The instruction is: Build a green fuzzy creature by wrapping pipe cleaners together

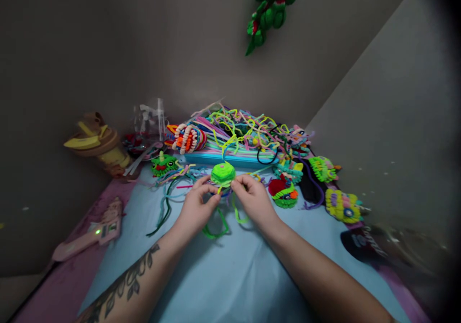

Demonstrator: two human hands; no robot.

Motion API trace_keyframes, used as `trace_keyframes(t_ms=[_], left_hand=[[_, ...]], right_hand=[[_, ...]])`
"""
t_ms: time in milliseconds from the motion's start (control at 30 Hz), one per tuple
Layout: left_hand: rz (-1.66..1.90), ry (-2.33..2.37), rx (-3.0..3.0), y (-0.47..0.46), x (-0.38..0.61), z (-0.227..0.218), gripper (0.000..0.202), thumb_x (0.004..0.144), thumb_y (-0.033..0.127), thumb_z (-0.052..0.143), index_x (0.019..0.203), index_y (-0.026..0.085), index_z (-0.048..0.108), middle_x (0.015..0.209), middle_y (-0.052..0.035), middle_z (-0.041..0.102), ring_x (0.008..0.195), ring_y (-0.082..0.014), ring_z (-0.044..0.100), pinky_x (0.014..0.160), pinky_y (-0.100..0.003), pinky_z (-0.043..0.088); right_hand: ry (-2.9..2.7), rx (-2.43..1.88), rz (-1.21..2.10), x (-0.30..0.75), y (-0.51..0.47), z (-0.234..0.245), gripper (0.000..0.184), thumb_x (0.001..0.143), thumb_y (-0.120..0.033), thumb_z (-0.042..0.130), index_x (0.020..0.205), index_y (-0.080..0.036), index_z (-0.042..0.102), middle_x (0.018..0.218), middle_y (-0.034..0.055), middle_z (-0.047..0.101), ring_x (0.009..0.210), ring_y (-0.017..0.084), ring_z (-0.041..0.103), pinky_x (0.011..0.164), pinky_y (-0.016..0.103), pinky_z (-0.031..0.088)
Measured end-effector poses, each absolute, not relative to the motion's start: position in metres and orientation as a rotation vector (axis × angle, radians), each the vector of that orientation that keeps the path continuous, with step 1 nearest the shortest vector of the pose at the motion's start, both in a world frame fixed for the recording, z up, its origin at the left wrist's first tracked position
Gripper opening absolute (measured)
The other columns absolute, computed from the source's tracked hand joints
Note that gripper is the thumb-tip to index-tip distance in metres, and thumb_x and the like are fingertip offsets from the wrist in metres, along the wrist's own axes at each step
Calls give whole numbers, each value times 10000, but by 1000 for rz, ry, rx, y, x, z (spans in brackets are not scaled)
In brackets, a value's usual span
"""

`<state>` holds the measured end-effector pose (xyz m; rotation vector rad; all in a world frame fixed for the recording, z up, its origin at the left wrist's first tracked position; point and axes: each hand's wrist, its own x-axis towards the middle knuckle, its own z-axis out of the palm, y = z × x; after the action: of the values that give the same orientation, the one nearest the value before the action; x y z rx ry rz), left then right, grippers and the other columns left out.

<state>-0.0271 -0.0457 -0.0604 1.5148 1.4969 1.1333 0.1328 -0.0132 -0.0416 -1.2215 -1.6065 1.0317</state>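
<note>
A bright green coiled pipe-cleaner piece (223, 173), with a small pink spot on top, is held up at the middle of the table. My left hand (200, 202) pinches at its lower left side, where a short yellow-green end shows by the thumb. On the other side, the thumb and fingers of my right hand (252, 198) close on its right edge. Loose green pipe cleaners (216, 235) hang or lie just below the hands. Exactly which strand each fingertip grips is partly hidden.
Behind the hands stands a blue tray (230, 158) heaped with pipe cleaners (234, 126). Finished pipe-cleaner figures (284, 193) sit around it. A pink glue gun (90, 236) with a green light lies left. A brown-and-yellow container (104, 145) stands behind it. A dark-labelled clear container (363, 246) is right.
</note>
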Motion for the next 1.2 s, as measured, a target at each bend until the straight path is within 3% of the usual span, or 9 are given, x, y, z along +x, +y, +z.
trace_keyframes(t_ms=[167, 300, 400, 533, 933, 1200], left_hand=[[1210, 1605, 1633, -51, -22, -53, 72, 764, 223, 620, 828, 191, 628, 1305, -122, 526, 1278, -286, 454, 1066, -498, 342], [1477, 1606, 1815, -55, -22, -51, 310, 791, 217, 625, 1079, 193, 516, 1312, -141, 507, 1313, -255, 405, 1080, -471, 332], [1310, 1437, 2041, -53, -28, -49, 414, 821, 206, 601, 1222, 205, 498, 1392, -133, 466, 1316, -237, 414, 1088, -436, 341], [1132, 1345, 2045, -49, -34, -46, 375, 843, 235, 587, 1216, 208, 561, 1322, -122, 554, 1238, -228, 508, 1050, -409, 402], [890, 1174, 2202, -47, -43, -46, 450, 869, 289, 566, 1316, 259, 517, 1382, -108, 515, 1302, -243, 455, 1073, -419, 388], [954, 1171, 2180, -46, -40, -50, 447, 880, 242, 532, 1327, 249, 518, 1339, -99, 546, 1247, -224, 505, 1056, -396, 415]], right_hand=[[-1610, -1223, 1022, 134, -13, -41, 243, 804, -358, 515, 625, -199, 473, 644, -12, 475, 655, 144, 447, 589, 246, 349], [-1673, -1222, 1060, 133, -14, -40, 226, 802, -332, 507, 622, -197, 488, 622, -19, 462, 644, 144, 447, 596, 249, 342], [-1757, -1190, 1070, 133, -15, -38, 232, 791, -296, 506, 586, -198, 459, 603, -28, 443, 637, 139, 446, 605, 249, 333], [-1885, -1166, 1031, 136, -14, -32, 237, 781, -235, 511, 557, -194, 447, 609, -28, 467, 644, 132, 464, 616, 244, 330], [-2006, -1127, 1102, 143, -12, -24, 250, 771, -184, 525, 528, -184, 467, 566, -49, 442, 571, 105, 408, 557, 231, 291], [-2003, -1103, 1141, 144, -11, -27, 252, 773, -190, 530, 529, -183, 468, 558, -51, 426, 569, 105, 396, 543, 226, 281]])
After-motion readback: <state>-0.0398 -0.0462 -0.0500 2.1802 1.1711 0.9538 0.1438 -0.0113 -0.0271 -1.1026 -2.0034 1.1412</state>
